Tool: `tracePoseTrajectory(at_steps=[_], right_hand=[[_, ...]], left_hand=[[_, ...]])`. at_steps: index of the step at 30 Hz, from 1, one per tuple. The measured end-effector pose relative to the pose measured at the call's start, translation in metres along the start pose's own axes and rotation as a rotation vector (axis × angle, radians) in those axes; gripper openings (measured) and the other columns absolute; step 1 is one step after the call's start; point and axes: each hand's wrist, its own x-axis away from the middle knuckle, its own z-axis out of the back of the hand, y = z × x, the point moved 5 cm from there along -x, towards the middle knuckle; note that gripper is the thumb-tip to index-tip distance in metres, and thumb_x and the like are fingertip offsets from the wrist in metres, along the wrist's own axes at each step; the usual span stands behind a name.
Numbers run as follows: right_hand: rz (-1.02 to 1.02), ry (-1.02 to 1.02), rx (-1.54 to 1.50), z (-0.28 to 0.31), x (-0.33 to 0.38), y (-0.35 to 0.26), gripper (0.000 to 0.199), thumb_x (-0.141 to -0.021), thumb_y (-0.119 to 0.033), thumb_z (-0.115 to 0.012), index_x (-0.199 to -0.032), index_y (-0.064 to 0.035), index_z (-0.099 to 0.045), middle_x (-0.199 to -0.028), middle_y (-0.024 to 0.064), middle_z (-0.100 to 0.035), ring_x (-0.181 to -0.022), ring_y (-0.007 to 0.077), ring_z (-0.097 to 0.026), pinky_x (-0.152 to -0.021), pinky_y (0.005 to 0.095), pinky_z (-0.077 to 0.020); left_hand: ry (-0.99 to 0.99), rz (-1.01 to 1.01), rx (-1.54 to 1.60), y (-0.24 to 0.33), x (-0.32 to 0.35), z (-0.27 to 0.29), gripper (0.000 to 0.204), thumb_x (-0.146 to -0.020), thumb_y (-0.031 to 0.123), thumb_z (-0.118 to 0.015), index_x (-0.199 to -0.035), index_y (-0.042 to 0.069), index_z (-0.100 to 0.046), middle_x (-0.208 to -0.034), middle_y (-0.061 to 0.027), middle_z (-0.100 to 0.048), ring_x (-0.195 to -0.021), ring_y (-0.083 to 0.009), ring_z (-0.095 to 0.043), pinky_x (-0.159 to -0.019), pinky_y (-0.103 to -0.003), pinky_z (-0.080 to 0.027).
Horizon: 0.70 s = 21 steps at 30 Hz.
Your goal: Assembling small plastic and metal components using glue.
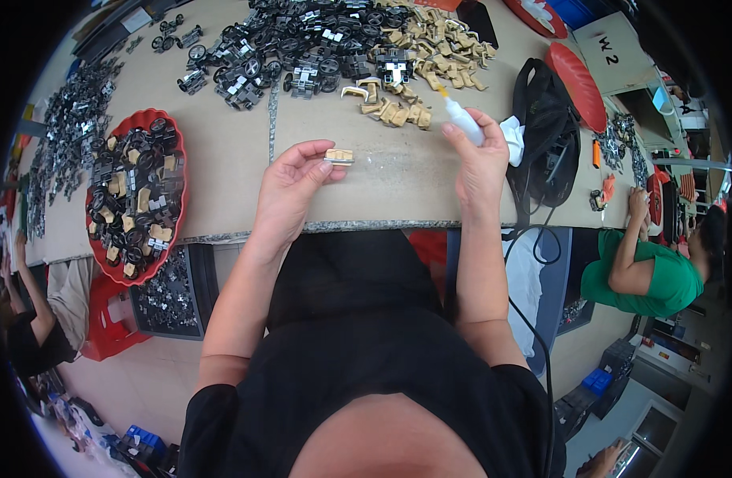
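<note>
Between the thumb and fingers of my left hand [292, 185] is a small tan plastic part [339, 156], held just above the table. My right hand [483, 163] grips a white squeeze bottle [464, 122] with a yellowish nozzle tip, tilted up and to the left. Close beyond the nozzle lies a pile of tan plastic parts [449, 49]. A heap of black toy-car chassis with wheels [302, 48] spreads to the left of it. A few tan pieces [395, 114] lie apart, nearer to me.
At my left a red scalloped tray [184, 199] holds black chassis with tan parts. A black bag [545, 135] and a crumpled white tissue [512, 137] lie right of my right hand. A cable [533, 327] hangs over the table edge. A person in green [645, 271] works at far right.
</note>
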Motion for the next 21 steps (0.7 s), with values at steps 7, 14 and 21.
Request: tracePoseTrajectory(at_steps=[7,14,21], right_hand=[[0.108,0.04,0.048,0.005,-0.027,0.018,0.043,-0.073,0.005,-0.065,-0.111,0.0053,-0.043,-0.098,0.0123,-0.058,-0.091,0.0148,-0.057,-0.08,0.0242,-0.0462],[0.254,0.049,0.425,0.014,-0.03,0.033,0.044,-0.074,-0.004,-0.066,-0.111,0.0076,-0.045,-0.104,0.0167,-0.058,-0.093,0.0201,-0.059,-0.084,0.0294,-0.0459],[0.485,0.145,0.688,0.006,-0.015,0.009,0.045,-0.076,-0.011,-0.066,-0.112,0.0071,-0.046,-0.106,0.0178,-0.058,-0.096,0.0246,-0.057,-0.085,0.0316,-0.0443]], left_hand=[[-0.056,0.034,0.097,0.0,-0.001,-0.003,0.024,-0.086,0.001,-0.054,-0.109,-0.003,-0.051,-0.097,-0.0111,-0.06,-0.084,-0.0147,-0.06,-0.08,-0.026,-0.049],[-0.056,0.044,0.107,0.002,-0.001,-0.011,0.025,-0.086,0.002,-0.054,-0.11,-0.004,-0.051,-0.095,-0.0105,-0.061,-0.082,-0.0138,-0.06,-0.078,-0.025,-0.049],[-0.062,-0.011,-0.03,0.007,-0.002,-0.017,0.024,-0.086,0.004,-0.054,-0.11,-0.004,-0.052,-0.092,-0.0103,-0.061,-0.08,-0.0132,-0.059,-0.075,-0.025,-0.05]])
